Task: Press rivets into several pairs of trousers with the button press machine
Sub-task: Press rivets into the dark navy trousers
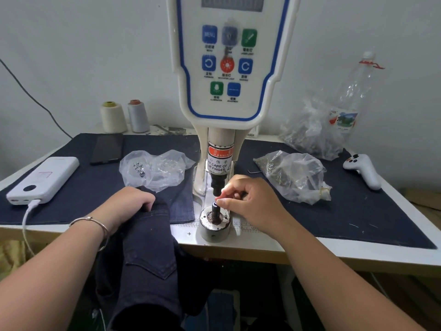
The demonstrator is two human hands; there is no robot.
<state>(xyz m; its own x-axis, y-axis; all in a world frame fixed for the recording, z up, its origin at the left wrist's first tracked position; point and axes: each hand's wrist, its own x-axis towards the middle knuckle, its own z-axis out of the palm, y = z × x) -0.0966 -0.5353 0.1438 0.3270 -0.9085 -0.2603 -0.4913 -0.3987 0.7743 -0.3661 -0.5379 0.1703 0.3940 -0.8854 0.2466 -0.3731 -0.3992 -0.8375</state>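
Observation:
The white button press machine [226, 68] stands at the table's middle, its dark punch [217, 185] hanging above the lower die post [215, 211]. My right hand [248, 201] is at the top of that post, thumb and forefinger pinched together over it; whether a rivet sits between them is hidden. My left hand [130, 204] grips the waistband of dark navy trousers [148, 254], which hang over the table's front edge just left of the die.
A clear bag with silver rivets [152, 168] lies left of the press, a bag of dark parts [293, 175] lies right. A power bank [45, 177], phone [107, 149], two thread cones [124, 117], a plastic bottle [353, 96] and a white controller [362, 170] sit around.

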